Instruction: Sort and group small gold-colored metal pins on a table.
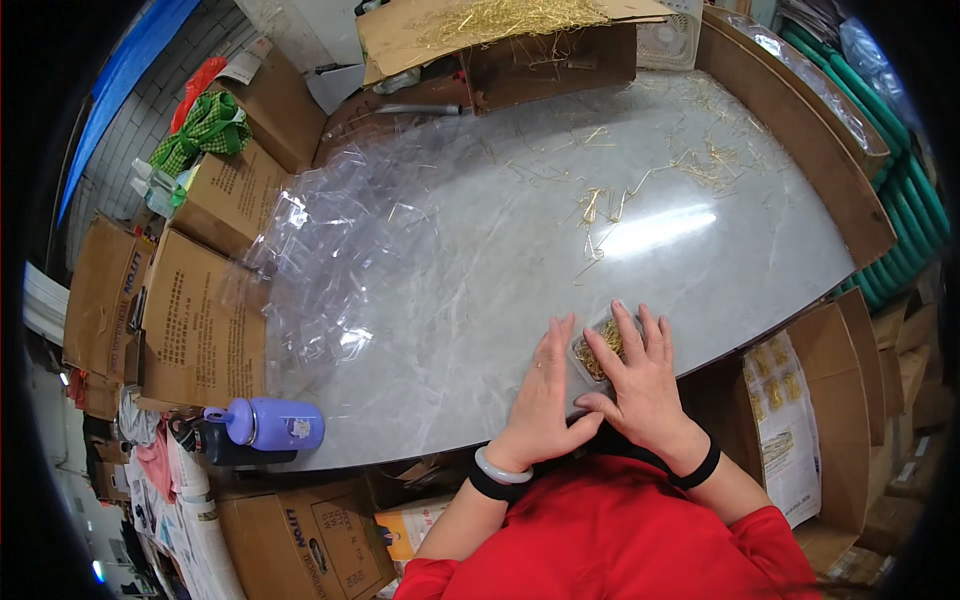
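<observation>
A small clear plastic box (577, 358) filled with thin gold wire pieces (609, 333) sits at the table's near edge, between my hands. My left hand (538, 405) stands beside its left side, fingers stretched out and close together. Over its right side lies my right hand (645, 395), with the fingers spread and the fingertips resting on or just above the wire pieces. The two thumbs point toward each other in front of the box. Part of the box and its contents is hidden under the right fingers.
Many empty clear plastic boxes (325, 240) are heaped on the grey table (480, 300) at left. Loose gold wires (592, 205) lie scattered farther back. A purple bottle (285, 424) stands front left. Cardboard (790, 120) edges the right; an open carton (840, 370) holds filled packs.
</observation>
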Tool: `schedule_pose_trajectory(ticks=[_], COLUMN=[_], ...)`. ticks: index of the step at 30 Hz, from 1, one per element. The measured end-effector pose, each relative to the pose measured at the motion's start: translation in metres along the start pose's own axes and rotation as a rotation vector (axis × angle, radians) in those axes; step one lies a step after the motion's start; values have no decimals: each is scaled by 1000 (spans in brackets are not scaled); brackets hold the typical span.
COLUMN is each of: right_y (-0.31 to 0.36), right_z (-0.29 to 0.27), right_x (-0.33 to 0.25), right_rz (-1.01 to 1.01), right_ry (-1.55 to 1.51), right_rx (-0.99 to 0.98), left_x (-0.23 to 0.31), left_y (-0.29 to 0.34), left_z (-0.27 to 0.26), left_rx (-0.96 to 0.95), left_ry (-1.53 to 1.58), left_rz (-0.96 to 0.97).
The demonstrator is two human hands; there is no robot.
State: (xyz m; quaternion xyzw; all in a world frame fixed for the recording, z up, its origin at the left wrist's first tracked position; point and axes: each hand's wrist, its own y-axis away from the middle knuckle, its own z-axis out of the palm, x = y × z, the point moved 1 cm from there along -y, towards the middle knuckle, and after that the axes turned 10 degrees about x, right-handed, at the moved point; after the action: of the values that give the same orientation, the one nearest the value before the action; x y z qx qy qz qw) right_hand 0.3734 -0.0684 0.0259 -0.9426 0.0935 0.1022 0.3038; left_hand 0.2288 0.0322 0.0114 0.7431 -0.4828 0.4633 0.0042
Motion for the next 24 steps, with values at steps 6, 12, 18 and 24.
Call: schedule_pose_trajectory(ticks=[6,12,18,24], right_y=[3,0,2,-5], right_z=[-3,2,11,-1], right_x=[-2,1,4,13], right_rz=[15,4,38,51], right_ry=[-90,-13,64,-167], right_rx=[69,-7,-14,-177], left_x=[-8,-5,-2,7], left_y=[4,4,2,-3], left_z=[-2,-2,7,12], left_rx=[115,120,69,-5], left_ry=[396,264,-6,-312], left_rz=[-137,-117,-21,20])
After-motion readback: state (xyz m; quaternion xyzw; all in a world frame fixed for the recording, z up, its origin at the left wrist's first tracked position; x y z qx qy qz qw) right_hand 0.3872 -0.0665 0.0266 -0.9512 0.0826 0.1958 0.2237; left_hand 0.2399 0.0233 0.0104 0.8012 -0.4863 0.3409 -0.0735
